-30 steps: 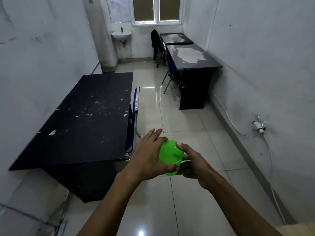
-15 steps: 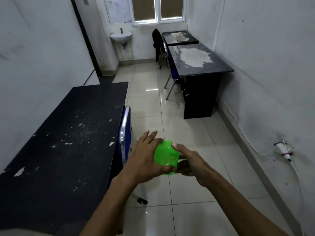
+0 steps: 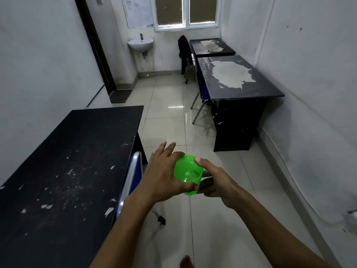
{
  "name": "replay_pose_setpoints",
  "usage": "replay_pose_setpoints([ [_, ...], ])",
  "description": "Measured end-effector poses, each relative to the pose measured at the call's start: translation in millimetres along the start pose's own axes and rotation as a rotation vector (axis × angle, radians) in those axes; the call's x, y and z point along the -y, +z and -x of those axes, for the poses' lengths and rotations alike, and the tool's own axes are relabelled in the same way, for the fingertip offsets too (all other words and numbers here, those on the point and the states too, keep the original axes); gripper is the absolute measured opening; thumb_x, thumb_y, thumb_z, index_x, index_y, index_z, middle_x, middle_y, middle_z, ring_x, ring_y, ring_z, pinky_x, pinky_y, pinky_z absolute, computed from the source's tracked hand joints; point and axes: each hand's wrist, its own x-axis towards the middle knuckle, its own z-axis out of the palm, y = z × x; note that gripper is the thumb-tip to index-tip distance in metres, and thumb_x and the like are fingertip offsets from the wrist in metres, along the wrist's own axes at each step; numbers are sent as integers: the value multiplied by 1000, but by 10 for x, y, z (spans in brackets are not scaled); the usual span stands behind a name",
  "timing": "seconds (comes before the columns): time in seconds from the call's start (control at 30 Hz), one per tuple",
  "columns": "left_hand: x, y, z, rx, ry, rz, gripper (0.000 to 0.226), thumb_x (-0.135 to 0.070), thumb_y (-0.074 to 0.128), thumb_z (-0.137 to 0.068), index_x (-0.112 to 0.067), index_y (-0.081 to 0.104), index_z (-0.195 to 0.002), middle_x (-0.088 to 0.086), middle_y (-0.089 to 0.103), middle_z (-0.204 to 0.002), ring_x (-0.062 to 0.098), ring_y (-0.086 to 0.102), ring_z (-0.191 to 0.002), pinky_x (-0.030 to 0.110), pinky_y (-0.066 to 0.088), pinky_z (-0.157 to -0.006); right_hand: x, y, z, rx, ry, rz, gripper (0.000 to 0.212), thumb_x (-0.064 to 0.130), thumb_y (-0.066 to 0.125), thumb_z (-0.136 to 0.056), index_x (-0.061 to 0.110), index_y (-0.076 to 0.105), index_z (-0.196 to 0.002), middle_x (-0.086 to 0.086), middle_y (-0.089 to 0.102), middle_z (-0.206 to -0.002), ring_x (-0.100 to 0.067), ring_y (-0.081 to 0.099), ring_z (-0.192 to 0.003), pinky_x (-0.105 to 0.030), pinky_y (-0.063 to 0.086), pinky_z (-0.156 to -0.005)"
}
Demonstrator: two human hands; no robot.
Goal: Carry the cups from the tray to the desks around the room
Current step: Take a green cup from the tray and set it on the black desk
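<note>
A bright green plastic cup is held upright in front of me over the tiled floor, its mouth facing up and nothing visible inside. My left hand wraps its left side, thumb under the base, fingers spread past the rim. My right hand grips its right side, thumb on the rim. A black desk with white scuffs runs along the left wall beside me. Two more black desks stand against the right wall, the nearer desk with a large worn pale patch, the farther desk behind it. No tray is in view.
A blue chair is tucked at the left desk's edge; another blue chair stands at the nearer right desk. A chair with a dark garment, a wall sink and a window are at the far end. A tiled aisle runs between the desks.
I have moved forward down the aisle: the left desk has slid closer and lower, the right desks have come nearer. Both hands still hold the green cup the same way.
</note>
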Motion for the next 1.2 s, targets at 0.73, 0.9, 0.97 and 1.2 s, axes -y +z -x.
replay_pose_setpoints([
  [0.73, 1540, -348, -2797, -148, -143, 33, 100, -72, 69, -48, -19, 51, -131, 6, 24, -158, 18, 1, -149, 42, 3, -117, 1488, -129, -3274, 188, 11, 55, 69, 79, 61, -54, 27, 73, -97, -2, 76, -95, -22, 76, -76, -44, 51, -88],
  [0.9, 1801, -377, -3220, -255, -240, 60, 92, -63, 75, -49, -14, 56, -124, 6, 25, -158, 15, 0, -149, 52, 9, -120, 1827, -113, -3971, 334, 18, 138, 72, 79, 60, -53, 26, 72, -101, -4, 75, -98, -20, 75, -76, -38, 49, -79],
  [0.97, 1919, -388, -3335, -319, -259, 61, 90, -65, 75, -49, -13, 58, -122, 7, 22, -159, 14, -3, -149, 48, 4, -120, 1956, -82, -4219, 403, 13, 167, 69, 80, 60, -54, 29, 73, -98, -4, 76, -96, -19, 75, -75, -37, 49, -78],
  [1.2, 2355, -471, -3531, -462, -414, 27, 87, -66, 76, -53, -15, 59, -121, 6, 17, -161, 9, -8, -148, 39, -3, -119, 2255, 321, -4967, 599, 37, 278, 73, 80, 61, -55, 22, 73, -98, -5, 78, -82, -17, 75, -74, -40, 51, -87],
])
